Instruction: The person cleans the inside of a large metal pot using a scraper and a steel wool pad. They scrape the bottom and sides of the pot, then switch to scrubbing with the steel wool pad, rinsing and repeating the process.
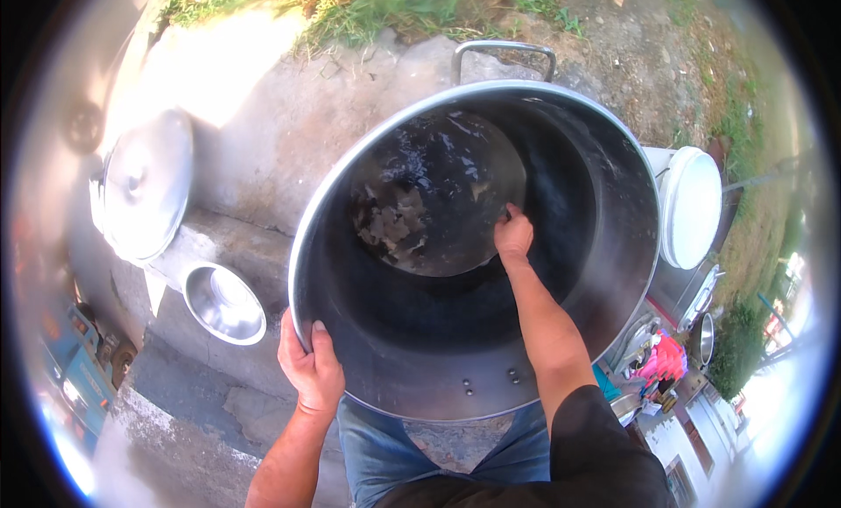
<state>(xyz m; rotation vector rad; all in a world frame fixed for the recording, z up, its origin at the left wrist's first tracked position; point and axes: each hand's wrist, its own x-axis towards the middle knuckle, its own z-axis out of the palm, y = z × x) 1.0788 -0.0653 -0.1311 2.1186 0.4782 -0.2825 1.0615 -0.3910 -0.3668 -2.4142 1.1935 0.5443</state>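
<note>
A large, deep metal stockpot (420, 386) opens towards me, its far side topped by a loop handle (504, 45). My left hand (312, 367) grips its rim at the near left, with the thumb over the inside edge. Deep inside the pot, my right hand (514, 232) is curled at the right edge of a round, shiny surface (453, 225). Whether those fingers hold anything is too small to tell. Wet-looking reflections cross that surface, and pale, ragged scraps (397, 222) lie at its left. Rivets (468, 383) show on the near inner wall.
On the left, a round metal lid (148, 186) leans near a shiny metal bowl (225, 303) on the concrete step (243, 245). To the right are a white bucket (691, 207) and a cluttered pile with pink items (663, 363). Blue machinery (85, 376) stands at lower left.
</note>
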